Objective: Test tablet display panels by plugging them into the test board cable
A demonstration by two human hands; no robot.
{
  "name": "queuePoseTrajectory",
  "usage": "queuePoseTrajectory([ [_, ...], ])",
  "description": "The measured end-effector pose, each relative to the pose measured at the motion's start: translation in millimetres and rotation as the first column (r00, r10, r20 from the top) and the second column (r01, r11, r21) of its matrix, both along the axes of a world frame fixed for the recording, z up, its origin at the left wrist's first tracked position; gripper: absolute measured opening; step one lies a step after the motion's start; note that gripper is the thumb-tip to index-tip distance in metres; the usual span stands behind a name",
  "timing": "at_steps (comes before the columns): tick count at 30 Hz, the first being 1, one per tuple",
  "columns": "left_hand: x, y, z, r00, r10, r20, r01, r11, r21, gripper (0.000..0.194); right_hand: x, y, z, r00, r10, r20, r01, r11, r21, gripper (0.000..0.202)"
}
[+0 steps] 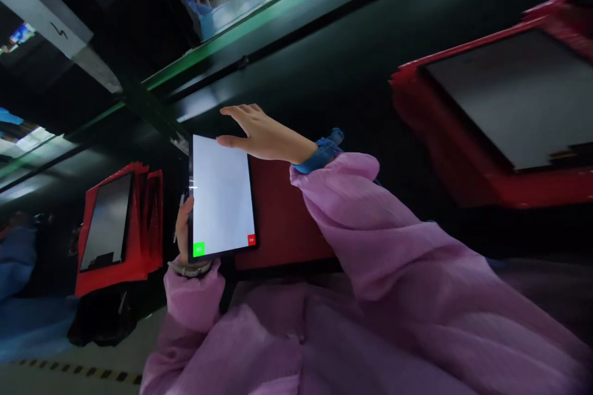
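Near the table's (370,83) near edge, left of the middle, you have a lit tablet (223,194) before you in the head view, its long sides running from near to far. Your left hand (184,231) grips it by the lower left side, thumb along the frame; the other fingers are hidden behind it. Your right hand (266,134) is open above the tablet's far end, fingers loosely extended, the thumb overlapping the screen's top edge; you cannot tell whether it touches. The screen is plain white, with a green square (199,249) at its lower left corner and a red square (251,239) at its lower right. A dark red mat (290,216) shows just right of the tablet, by the table's near edge. Toward the table's left end, a red stack (141,222) bears a dark-framed panel (106,219); toward its right end, another red pile (467,182) carries a grey-screened panel (519,99). You wear a blue band (316,158) on your right wrist.
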State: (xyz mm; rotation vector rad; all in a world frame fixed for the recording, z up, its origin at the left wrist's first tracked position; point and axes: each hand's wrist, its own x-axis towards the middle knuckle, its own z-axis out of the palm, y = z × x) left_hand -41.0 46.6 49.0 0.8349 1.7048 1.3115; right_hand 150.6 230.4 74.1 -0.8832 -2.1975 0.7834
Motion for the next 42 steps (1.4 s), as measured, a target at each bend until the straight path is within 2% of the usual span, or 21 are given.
queuePoseTrajectory([
  [2,14,19,11.5,0.992,-0.036,0.122,0.040,0.999,-0.033,0.044,-1,3,2.1,0.999,0.008,-0.035,-0.010,0.997,-0.082,0.066],
  [5,39,28,18.1,0.969,-0.134,0.208,0.135,0.991,0.010,0.050,-7,5,1.6,0.999,0.028,-0.041,-0.035,0.979,-0.202,0.059],
  [7,52,28,17.0,0.962,-0.227,0.150,0.218,0.973,0.073,0.056,-9,5,2.6,1.000,0.011,-0.004,-0.012,0.975,-0.222,0.051],
  [9,57,28,12.7,0.960,-0.279,0.039,0.271,0.953,0.134,0.051,-8,4,5.7,0.999,-0.021,0.046,0.030,0.976,-0.217,0.042],
  [12,48,24,1.3,0.973,-0.212,-0.086,0.227,0.944,0.241,0.042,-1,4,12.0,0.995,-0.045,0.084,0.062,0.975,-0.211,0.030],
  [15,23,12,-13.1,0.991,-0.016,-0.129,0.058,0.941,0.334,0.035,6,4,15.6,0.993,-0.038,0.116,0.061,0.978,-0.201,0.027],
  [16,13,6,-17.9,0.978,0.060,-0.199,0.011,0.940,0.340,0.031,8,5,15.6,0.992,-0.030,0.126,0.055,0.979,-0.198,0.027],
  [17,4,0,-22.8,0.937,0.121,-0.329,-0.009,0.946,0.324,0.028,10,6,15.3,0.991,-0.024,0.132,0.050,0.979,-0.196,0.028],
  [18,-6,-7,-27.9,0.858,0.153,-0.491,-0.008,0.958,0.285,0.025,11,6,14.7,0.990,-0.021,0.136,0.048,0.980,-0.195,0.029],
  [20,-22,-19,-39.5,0.625,0.122,-0.771,0.010,0.986,0.164,0.025,14,6,13.5,0.989,-0.028,0.146,0.057,0.979,-0.198,0.028],
  [21,-27,-25,-46.3,0.530,0.086,-0.844,0.011,0.994,0.108,0.027,15,6,13.3,0.988,-0.034,0.153,0.064,0.978,-0.197,0.027],
  [24,-33,-37,-68.0,0.402,0.015,-0.916,0.017,1.000,0.023,0.034,19,4,14.6,0.982,-0.053,0.182,0.087,0.979,-0.185,0.027],
  [26,-31,-41,-79.5,0.255,-0.031,-0.966,0.058,0.998,-0.017,0.038,21,2,16.1,0.978,-0.062,0.201,0.098,0.979,-0.177,0.029],
  [28,-27,-43,-85.3,0.088,-0.082,-0.993,0.091,0.993,-0.074,0.041,23,0,16.9,0.975,-0.069,0.211,0.106,0.979,-0.173,0.029],
  [30,-24,-43,-86.0,-0.021,-0.151,-0.988,0.091,0.984,-0.152,0.043,24,0,16.3,0.975,-0.074,0.210,0.111,0.979,-0.169,0.028],
  [32,-24,-43,-84.3,-0.083,-0.209,-0.974,0.071,0.974,-0.215,0.043,24,-1,14.7,0.977,-0.077,0.200,0.112,0.979,-0.172,0.027],
  [35,-25,-43,-83.1,-0.118,-0.239,-0.964,0.059,0.967,-0.247,0.043,23,0,11.8,0.981,-0.088,0.172,0.116,0.980,-0.163,0.025],
  [37,-26,-44,-84.0,-0.115,-0.219,-0.969,0.071,0.971,-0.228,0.042,22,0,10.1,0.982,-0.103,0.158,0.128,0.979,-0.158,0.022],
  [42,-29,-44,-85.6,-0.071,-0.121,-0.990,0.186,0.974,-0.132,0.041,22,2,6.1,0.991,-0.093,0.098,0.112,0.972,-0.207,0.017],
])
